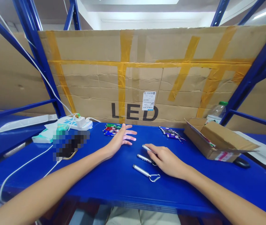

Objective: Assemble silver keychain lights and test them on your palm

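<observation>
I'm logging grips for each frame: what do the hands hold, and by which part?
The right hand pinches a silver keychain light at its rear end. The left hand is open, holding nothing, beside the coloured lights.

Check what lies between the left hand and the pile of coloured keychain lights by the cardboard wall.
Nothing: in the head view, only bare blue shelf separates the left hand from the coloured lights.

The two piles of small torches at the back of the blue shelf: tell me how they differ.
The left pile is mixed red, green and blue; the right pile looks mostly purple and silver. The left pile lies by the open left hand; the right pile lies untouched, nearer the cardboard box. Both rest on the shelf.
</observation>
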A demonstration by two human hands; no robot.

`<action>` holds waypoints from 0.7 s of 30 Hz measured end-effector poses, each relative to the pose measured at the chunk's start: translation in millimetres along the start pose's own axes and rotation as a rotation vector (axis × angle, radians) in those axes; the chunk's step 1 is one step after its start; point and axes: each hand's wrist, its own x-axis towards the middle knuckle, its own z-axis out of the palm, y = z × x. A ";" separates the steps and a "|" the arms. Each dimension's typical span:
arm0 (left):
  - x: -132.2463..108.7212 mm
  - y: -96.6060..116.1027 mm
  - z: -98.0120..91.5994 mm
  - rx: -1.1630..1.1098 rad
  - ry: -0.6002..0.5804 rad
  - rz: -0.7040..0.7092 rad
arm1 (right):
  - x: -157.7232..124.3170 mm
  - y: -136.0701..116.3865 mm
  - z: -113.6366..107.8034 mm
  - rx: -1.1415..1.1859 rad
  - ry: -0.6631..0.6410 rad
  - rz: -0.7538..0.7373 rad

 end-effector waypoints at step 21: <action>-1.4 -1.6 -0.3 0.018 -0.031 -0.012 | -0.3 2.4 -0.1 0.108 0.031 0.014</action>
